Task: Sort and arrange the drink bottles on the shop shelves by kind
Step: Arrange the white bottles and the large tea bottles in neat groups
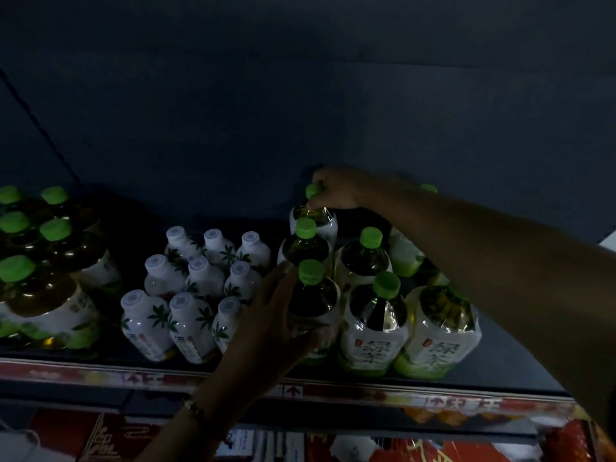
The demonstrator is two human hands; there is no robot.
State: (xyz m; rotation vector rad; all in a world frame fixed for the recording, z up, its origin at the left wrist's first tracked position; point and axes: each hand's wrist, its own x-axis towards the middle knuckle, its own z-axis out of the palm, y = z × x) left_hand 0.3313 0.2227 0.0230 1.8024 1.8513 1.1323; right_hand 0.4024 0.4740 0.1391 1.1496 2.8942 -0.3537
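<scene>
I see the green-tea bottles standing upright in a column at frame centre-right, long axes vertical. My right hand (336, 191) pinches the neck of the rear green-tea bottle (316, 216), furthest back. My left hand (280, 315) wraps the front green-tea bottle (313, 311), nearest the shelf edge (100, 375). White palm-print bottles (196, 295) sit just left.

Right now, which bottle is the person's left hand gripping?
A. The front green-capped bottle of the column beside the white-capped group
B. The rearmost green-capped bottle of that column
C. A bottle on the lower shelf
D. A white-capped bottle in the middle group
A: the left hand wraps around the front green-capped bottle, while the right hand grips the rearmost green-capped bottle at its neck.
</scene>
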